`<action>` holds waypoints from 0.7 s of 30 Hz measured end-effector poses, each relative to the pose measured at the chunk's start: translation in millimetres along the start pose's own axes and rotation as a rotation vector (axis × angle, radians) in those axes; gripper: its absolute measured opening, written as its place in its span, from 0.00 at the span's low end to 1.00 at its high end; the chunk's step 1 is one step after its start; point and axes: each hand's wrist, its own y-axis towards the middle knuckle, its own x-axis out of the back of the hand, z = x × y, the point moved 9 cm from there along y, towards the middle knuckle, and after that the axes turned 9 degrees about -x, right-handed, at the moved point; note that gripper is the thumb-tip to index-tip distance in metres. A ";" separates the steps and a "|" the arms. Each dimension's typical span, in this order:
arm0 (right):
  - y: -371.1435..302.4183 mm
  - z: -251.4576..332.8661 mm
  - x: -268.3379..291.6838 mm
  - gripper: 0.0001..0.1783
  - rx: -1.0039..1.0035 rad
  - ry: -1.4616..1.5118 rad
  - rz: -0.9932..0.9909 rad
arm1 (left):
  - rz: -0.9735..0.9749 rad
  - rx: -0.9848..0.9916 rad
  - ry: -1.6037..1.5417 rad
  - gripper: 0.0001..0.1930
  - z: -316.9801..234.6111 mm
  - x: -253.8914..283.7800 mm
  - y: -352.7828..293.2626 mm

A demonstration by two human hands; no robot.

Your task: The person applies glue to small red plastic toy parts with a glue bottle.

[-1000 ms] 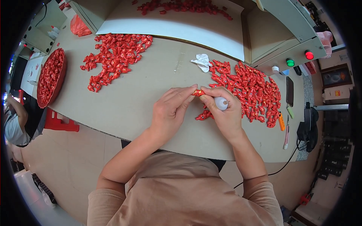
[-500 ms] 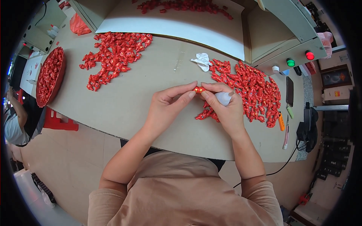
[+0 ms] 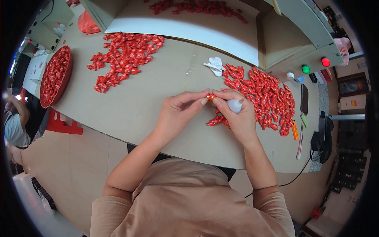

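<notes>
Between the fingertips of both hands sits a small red figurine (image 3: 211, 96) with gold marks, held just above the table. My left hand (image 3: 176, 112) pinches it from the left with thumb and index finger. From the other side my right hand (image 3: 241, 120) grips it the same way. A small white squeeze bottle with a narrow tip (image 3: 235, 105) is tucked in my right hand as well. Right beside that hand spreads a pile of similar red figurines (image 3: 266, 96). The fingertips partly cover the held piece.
Another figurine pile (image 3: 126, 55) lies at the far left, near a full red basin (image 3: 68, 75). Crumpled white tissue (image 3: 215, 66) rests behind my hands. An open-fronted box (image 3: 284, 43) with lit buttons stands at the back. A cutter knife (image 3: 299, 146) and an orange tool (image 3: 295, 130) lie right.
Both hands keep the figurine pinched, and it appears slightly turned, showing less of its length between the fingertips. The whole view has shifted a little.
</notes>
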 end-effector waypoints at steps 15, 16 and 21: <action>-19.3 23.5 87.4 0.15 -0.017 -0.064 -0.388 | 0.160 -0.599 0.801 0.16 -108.6 -35.3 -10.1; -26.3 23.4 104.4 0.15 0.042 -0.060 -0.454 | 0.217 -0.625 0.716 0.17 -134.8 -50.4 -15.5; -56.7 12.0 143.1 0.23 0.110 -0.039 -0.551 | 0.279 -0.715 0.730 0.13 -188.7 -78.1 -64.7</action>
